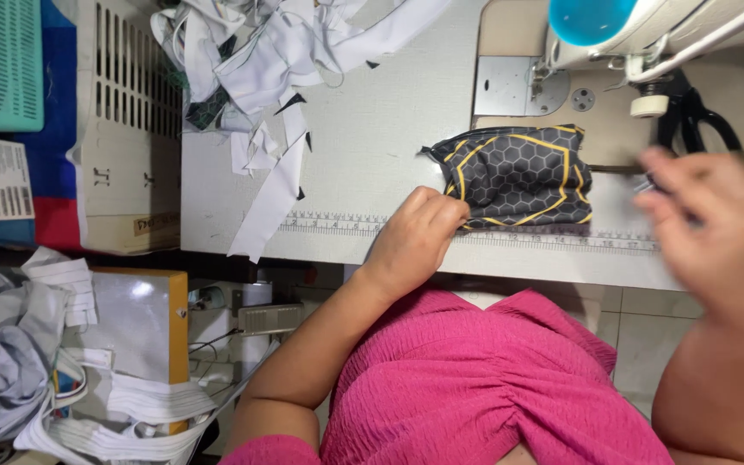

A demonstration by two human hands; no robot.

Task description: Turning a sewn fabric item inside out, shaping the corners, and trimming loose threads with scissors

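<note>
1. Fabric, dark with yellow lines, lay folded on the table just before the sewing machine, not yet under its needle.
2. Left hand pinched the fabric's near-left corner; right hand hung blurred and unclenched near the scissors, grasping nothing.
3. White scraps crowded the far left; bare tabletop lay between them and the fabric, whose near edge sat by the table's ruler strip.

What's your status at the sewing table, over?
Left hand on the dark honeycomb fabric, fingers curled at its edge. Right hand blurred, empty, near the scissors. White scraps lie left, apart from the fabric.
</note>
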